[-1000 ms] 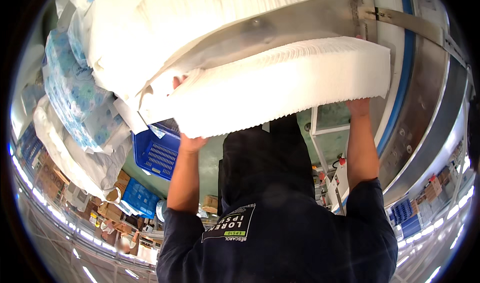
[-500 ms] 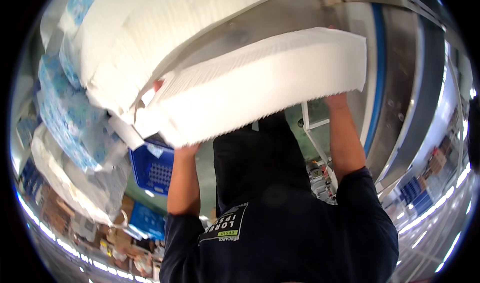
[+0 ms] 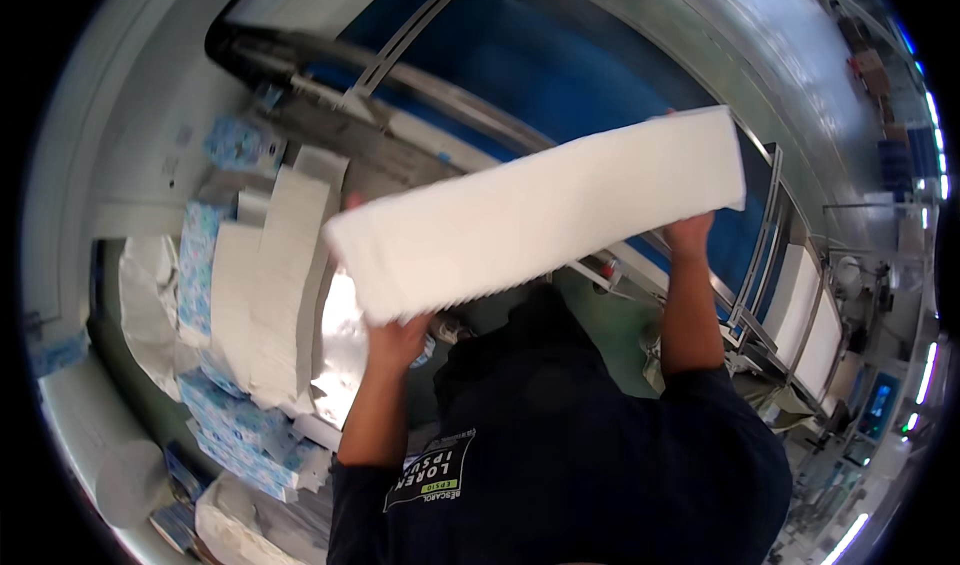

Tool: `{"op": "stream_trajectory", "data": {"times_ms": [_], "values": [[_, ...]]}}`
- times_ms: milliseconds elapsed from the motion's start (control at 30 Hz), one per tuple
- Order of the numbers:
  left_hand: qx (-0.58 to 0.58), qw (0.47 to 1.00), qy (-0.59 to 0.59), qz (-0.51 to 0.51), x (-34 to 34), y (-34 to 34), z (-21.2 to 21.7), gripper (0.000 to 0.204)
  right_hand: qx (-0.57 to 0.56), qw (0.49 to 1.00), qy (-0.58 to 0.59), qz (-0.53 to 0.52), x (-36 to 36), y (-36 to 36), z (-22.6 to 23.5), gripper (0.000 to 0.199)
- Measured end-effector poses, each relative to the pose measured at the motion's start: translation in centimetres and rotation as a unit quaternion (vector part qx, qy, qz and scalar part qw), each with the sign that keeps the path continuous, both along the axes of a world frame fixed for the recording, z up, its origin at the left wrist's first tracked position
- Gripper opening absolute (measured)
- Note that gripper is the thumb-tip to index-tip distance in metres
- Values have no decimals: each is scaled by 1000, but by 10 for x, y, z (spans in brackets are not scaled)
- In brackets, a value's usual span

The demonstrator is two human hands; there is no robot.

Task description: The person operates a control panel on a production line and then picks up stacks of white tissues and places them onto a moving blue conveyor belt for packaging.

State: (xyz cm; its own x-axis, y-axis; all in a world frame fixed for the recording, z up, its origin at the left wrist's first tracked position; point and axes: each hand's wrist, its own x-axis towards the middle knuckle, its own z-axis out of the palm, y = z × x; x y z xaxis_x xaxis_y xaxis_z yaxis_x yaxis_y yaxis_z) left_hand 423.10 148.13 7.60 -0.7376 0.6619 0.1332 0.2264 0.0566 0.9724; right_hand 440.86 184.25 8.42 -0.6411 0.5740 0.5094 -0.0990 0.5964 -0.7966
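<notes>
A long white stack of thin, soft folded sheets (image 3: pixel 540 205) spans the space between my two hands, its right end higher in the picture. My left hand (image 3: pixel 398 339) grips the lower left end, with fingertips just showing at the far edge. My right hand (image 3: pixel 690 231) clasps the stack near its right end, fingers mostly hidden behind it. Underneath the stack's far side runs a conveyor with a blue belt (image 3: pixel 610 75). Exactly what the sheets are, I cannot tell.
To the left stand more white stacks (image 3: pixel 285 275) and blue-and-white patterned packs (image 3: pixel 240 435). A shiny metal surface (image 3: pixel 338 350) lies beside them. Metal rails (image 3: pixel 415 25) cross the conveyor. White panels (image 3: pixel 800 310) stand at the right, with green floor (image 3: pixel 600 330) below.
My view and body have turned away from the large white pile and steel surface toward the blue conveyor. The stack has come along, still held at both ends.
</notes>
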Motion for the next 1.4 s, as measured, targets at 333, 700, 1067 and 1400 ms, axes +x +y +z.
{"op": "stream_trajectory", "data": {"times_ms": [333, 700, 1067, 1400], "values": [[-23, 954, -257, -151, 79, 371, -41, 108, -315, 931, -108, -147, 196, 233, -46, 88], [-270, 874, -400, -60, 108, 427, -83, 105, -317, 898, -305, 33, 160, 381, -92, 84], [-641, 699, 80, -307, 79, 415, -127, 84, -9, 887, -455, -74, 80, 367, -149, 79], [-631, 639, 199, -391, 205, 467, -99, 82, 164, 841, -439, -271, 135, 315, -150, 78]]}}
